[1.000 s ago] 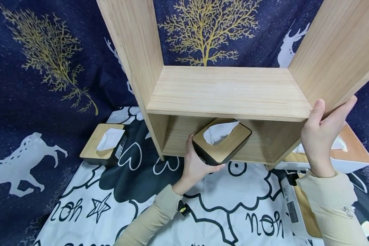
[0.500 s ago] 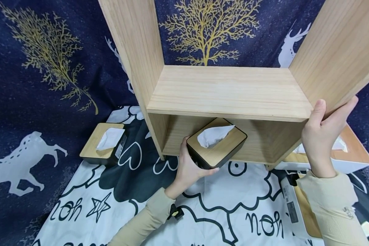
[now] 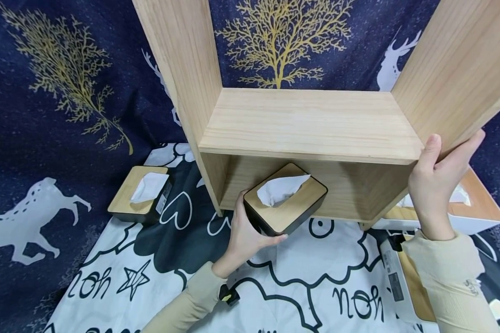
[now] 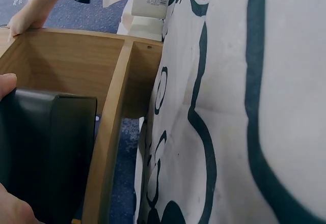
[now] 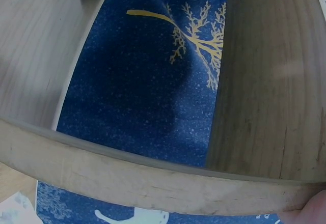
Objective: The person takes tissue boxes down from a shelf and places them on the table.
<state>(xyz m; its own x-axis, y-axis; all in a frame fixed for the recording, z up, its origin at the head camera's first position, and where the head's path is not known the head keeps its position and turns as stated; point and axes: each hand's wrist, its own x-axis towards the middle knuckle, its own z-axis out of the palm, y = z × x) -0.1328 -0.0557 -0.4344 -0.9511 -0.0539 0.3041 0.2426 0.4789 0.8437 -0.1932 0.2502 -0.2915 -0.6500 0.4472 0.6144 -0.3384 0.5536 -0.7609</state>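
My left hand (image 3: 246, 238) grips a black-sided tissue box (image 3: 297, 203) with a wood-look lid by its near left corner. The box is turned at an angle in front of the lower compartment, a white tissue poking from its slot. In the left wrist view the box (image 4: 46, 147) shows its dark side, with fingertips (image 4: 12, 206) at its edge. My right hand (image 3: 435, 185) holds the right side panel of the wooden shelf unit (image 3: 308, 122), thumb inside the panel. Only a bit of that hand (image 5: 311, 211) appears in the right wrist view, beside the panel's edge.
Another black tissue box (image 3: 122, 196) with a wooden lid sits left of the shelf. To the right are a large white box with a wooden top (image 3: 483, 199) and a white-sided one (image 3: 400, 282), partly behind my right arm. A patterned cloth (image 3: 308, 263) lies beneath.
My left hand and the tissue box have shifted left and toward me, lower in the head view. The right hand keeps its place on the panel.
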